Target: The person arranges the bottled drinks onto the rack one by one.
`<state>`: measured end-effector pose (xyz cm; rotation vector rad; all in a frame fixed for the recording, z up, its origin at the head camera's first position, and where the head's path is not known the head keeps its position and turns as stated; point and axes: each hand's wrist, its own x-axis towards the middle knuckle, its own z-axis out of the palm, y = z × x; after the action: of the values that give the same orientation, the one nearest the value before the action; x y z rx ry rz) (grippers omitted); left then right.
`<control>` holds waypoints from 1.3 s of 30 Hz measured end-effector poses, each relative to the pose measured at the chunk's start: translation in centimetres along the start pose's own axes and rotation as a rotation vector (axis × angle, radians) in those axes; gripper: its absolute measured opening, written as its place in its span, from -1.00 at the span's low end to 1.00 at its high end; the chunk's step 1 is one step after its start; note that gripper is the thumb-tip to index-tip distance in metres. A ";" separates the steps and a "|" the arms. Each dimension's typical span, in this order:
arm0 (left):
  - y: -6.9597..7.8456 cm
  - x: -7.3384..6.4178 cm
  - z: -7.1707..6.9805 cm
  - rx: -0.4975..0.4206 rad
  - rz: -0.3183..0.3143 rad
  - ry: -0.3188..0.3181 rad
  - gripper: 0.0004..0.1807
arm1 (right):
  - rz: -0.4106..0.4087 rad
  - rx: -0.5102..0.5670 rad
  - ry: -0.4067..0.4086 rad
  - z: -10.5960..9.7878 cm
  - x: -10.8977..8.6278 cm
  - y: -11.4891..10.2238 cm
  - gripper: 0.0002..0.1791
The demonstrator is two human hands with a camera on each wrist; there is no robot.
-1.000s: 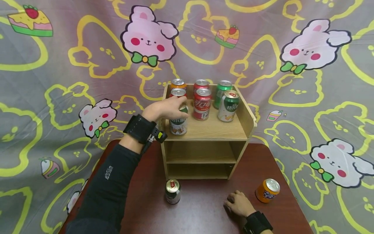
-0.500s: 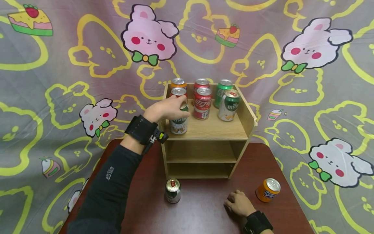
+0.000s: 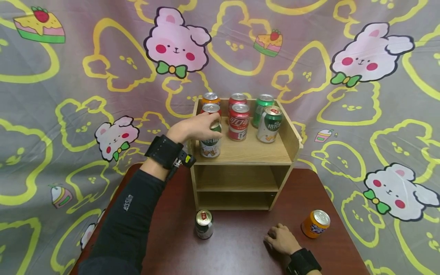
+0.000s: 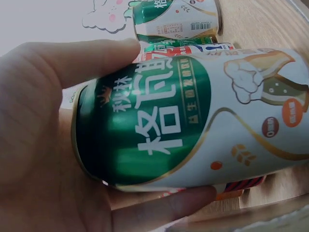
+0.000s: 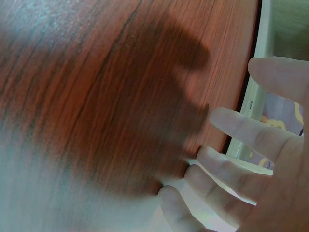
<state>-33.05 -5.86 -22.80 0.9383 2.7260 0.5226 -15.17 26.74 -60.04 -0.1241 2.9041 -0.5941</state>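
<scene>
My left hand (image 3: 196, 128) holds a green-and-white drink can (image 3: 210, 148) by its upper part, at the front left of the wooden rack's top shelf. In the left wrist view, thumb and finger lie on opposite sides of this can (image 4: 169, 116), its label facing the camera. The can stands upright, close in front of a red can (image 3: 211, 108) that the hand partly covers. My right hand (image 3: 282, 240) rests on the table, holding nothing. Its fingers (image 5: 256, 135) are loosely bent with the tips at the wood in the right wrist view.
The wooden rack (image 3: 240, 164) also carries an orange can (image 3: 210, 98), red cola cans (image 3: 238, 124), a green can (image 3: 263, 110) and another green-and-white can (image 3: 269, 126). On the table (image 3: 237, 248) stand a dark can (image 3: 204, 225) and an orange soda can (image 3: 315, 224). A patterned curtain (image 3: 240, 23) hangs behind.
</scene>
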 end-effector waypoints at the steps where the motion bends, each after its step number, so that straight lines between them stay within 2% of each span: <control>1: 0.0 0.0 0.0 -0.008 0.008 -0.001 -0.53 | -0.002 0.000 0.000 0.0 0.0 0.0 -0.75; 6: -0.1 -0.2 -0.1 -0.024 0.030 -0.007 -0.53 | -0.008 0.003 -0.002 0.2 0.0 0.0 -0.75; 12: 0.4 -0.2 0.2 0.053 -0.009 0.018 -0.43 | -0.015 -0.002 0.004 0.2 0.0 0.0 -0.76; 16: 0.5 -0.2 0.4 0.082 -0.012 0.032 -0.42 | -0.007 -0.012 0.004 0.1 0.0 0.0 -0.76; 23: 0.2 0.0 0.5 0.069 0.009 0.055 -0.44 | -0.008 -0.015 -0.001 0.0 0.1 -0.1 -0.72; 32: 0.6 -0.2 0.6 0.097 -0.039 0.073 -0.34 | -0.006 -0.015 -0.001 0.1 0.1 0.1 -0.72; 39: 0.5 -0.1 0.7 0.105 -0.031 0.077 -0.34 | -0.007 -0.007 0.002 0.1 0.1 0.1 -0.75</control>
<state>-32.49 -5.33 -23.23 0.9171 2.8562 0.4225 -15.27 26.84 -60.16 -0.1349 2.9092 -0.5855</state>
